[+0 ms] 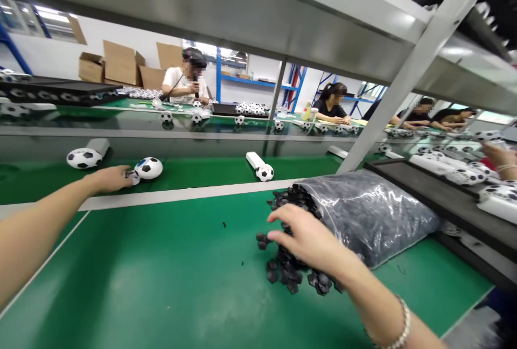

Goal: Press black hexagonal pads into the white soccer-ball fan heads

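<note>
At the left, my left hand (111, 178) reaches over the far strip, its fingers closed on the white end of a soccer-ball piece (149, 168). A blue patch shows on that piece's side. My right hand (307, 237) hovers over small black plastic parts (285, 269) with thumb and fingers apart; nothing shows between them. These parts spill from the mouth of a clear plastic bag (367, 211) lying on its side. A beaded bracelet (399, 323) circles my right wrist.
Other soccer-ball pieces with white handles (264, 172) lie along the green belt (202, 170). A slanted metal post (420, 63) and an overhead shelf (242, 9) cross above. Black trays (436, 193) hold white pieces at right. Several people sit across the line; another person's hand (501, 156) shows at far right.
</note>
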Tool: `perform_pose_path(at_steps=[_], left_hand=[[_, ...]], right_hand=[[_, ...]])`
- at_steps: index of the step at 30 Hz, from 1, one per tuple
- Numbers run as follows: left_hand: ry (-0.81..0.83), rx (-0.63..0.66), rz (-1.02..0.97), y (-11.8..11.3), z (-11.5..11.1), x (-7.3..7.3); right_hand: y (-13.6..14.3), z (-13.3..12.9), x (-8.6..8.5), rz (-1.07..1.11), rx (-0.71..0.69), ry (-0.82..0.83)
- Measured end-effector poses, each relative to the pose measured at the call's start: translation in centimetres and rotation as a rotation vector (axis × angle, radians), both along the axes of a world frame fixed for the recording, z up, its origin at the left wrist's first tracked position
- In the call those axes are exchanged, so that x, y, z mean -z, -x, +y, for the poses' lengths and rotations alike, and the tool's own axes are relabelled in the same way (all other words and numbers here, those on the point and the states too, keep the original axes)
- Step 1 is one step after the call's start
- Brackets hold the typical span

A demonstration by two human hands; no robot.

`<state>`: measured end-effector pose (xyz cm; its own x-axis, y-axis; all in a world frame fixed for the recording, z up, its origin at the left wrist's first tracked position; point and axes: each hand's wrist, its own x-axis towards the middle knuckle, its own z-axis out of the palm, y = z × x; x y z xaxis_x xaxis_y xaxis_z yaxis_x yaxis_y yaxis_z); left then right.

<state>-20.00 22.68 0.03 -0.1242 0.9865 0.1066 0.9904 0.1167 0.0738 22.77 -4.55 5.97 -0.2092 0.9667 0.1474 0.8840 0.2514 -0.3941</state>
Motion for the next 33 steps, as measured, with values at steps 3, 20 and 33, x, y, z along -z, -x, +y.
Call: perform_pose_path(at_steps=[3,20,33], left_hand=[[0.222,0.109,0.005,-0.1,0.9,-0.2],[-0.017,0.222,0.096,-10.0,-13.5,-3.6],[0.119,0.462,-0.073,-15.4,-21.7,-1.8]], right_hand=[[1.8,1.7,2.8,-0.205,-0.006,0.144],[1.5,2.8,6.2,-0.192,-0.075,0.053],[2.1,2.6,6.3,-0.324,-0.078,-0.098]])
